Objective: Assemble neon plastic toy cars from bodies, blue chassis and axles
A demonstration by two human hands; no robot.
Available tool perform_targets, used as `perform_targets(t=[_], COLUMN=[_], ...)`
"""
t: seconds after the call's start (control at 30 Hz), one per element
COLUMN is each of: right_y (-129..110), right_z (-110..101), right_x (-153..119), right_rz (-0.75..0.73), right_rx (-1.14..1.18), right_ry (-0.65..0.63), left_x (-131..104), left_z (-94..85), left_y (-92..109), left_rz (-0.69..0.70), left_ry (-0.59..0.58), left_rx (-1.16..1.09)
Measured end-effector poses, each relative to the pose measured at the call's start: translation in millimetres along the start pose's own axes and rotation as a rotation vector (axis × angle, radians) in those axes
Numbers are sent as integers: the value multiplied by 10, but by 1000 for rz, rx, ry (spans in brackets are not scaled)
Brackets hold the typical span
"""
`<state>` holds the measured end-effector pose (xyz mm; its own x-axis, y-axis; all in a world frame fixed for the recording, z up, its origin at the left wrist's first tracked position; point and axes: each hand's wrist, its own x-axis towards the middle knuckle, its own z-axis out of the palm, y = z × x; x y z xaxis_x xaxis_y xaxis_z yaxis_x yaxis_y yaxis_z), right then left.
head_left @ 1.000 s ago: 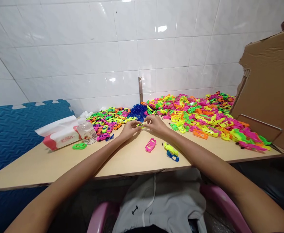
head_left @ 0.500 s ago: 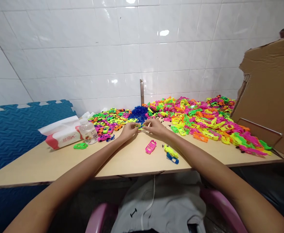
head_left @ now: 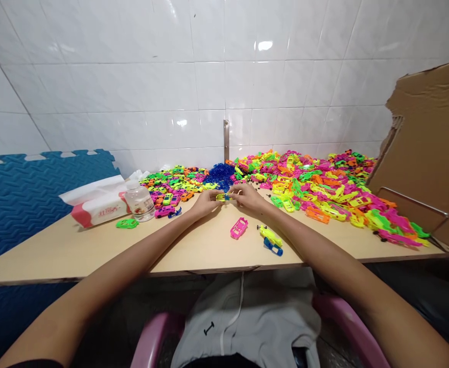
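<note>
Between my hands is a small yellow toy car [head_left: 222, 197] with a blue part on it. My left hand [head_left: 208, 202] grips its left end, and my right hand [head_left: 245, 198] pinches its right end. Just behind lies a heap of blue clear parts [head_left: 219, 176]. Nearer the front edge are a pink car shell [head_left: 239, 228], a yellow car shell [head_left: 270, 236] with a black axle at its end, and a blue part [head_left: 273, 247] touching that shell.
Assembled toy cars [head_left: 168, 198] lie at the left, beside a bottle [head_left: 140, 203], tissue pack [head_left: 100, 209] and green shell [head_left: 127, 224]. Colourful car parts [head_left: 316, 184] pile up at the right, before a cardboard box [head_left: 431, 148]. A black axle [head_left: 209, 328] rests on my lap.
The view has shifted slightly. Both hands remain together at the toy car, which is turned a little and shows more of its yellow side.
</note>
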<state>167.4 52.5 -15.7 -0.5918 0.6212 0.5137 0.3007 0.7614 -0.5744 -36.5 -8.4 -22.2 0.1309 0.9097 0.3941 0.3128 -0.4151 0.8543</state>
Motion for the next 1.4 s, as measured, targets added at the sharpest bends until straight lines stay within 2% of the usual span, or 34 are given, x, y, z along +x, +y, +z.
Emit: perform_targets(t=[0.17, 0.3, 0.43, 0.5, 0.6, 0.67, 0.73, 0.77, 0.83, 0.93, 1.2, 1.3, 1.4], right_y=[1, -31, -96, -141, -196, -203, -183, -165, -125, -62, 66, 64, 48], right_z=[7, 8, -209, -412, -688, -767, -747, -711, -618, -477, -89, -13, 15], right_x=[-14, 10, 41, 20, -55, -99, -116, -114, -97, -68, -37, -18, -4], right_rz=[11, 37, 73, 90, 115, 147, 182, 194, 202, 184, 122, 75, 23], right_rx=[-13, 1, 46, 76, 166, 257, 296, 289, 264, 246, 244, 178, 72], right_ry=[20, 39, -1, -134, -535, -812, -946, -954, -919, -796, -171, -29, 57], left_x=[-10, 25, 82, 103, 117, 118, 116, 114, 106, 83, 0, -5, -2], left_z=[8, 11, -18, -44, -78, -92, -99, -100, -100, -98, -66, -27, -1], left_y=[19, -56, -176, -225, -264, -271, -271, -270, -263, -223, -19, 4, 0], left_rz=[-10, -43, -93, -121, -150, -162, -169, -171, -169, -160, -116, -101, -81], left_ry=[-26, 1, 85, 130, 157, 154, 148, 146, 141, 128, 66, 8, -52], left_rx=[-15, -40, -53, -51, -54, -52, -39, -32, -17, 7, 76, 62, 40])
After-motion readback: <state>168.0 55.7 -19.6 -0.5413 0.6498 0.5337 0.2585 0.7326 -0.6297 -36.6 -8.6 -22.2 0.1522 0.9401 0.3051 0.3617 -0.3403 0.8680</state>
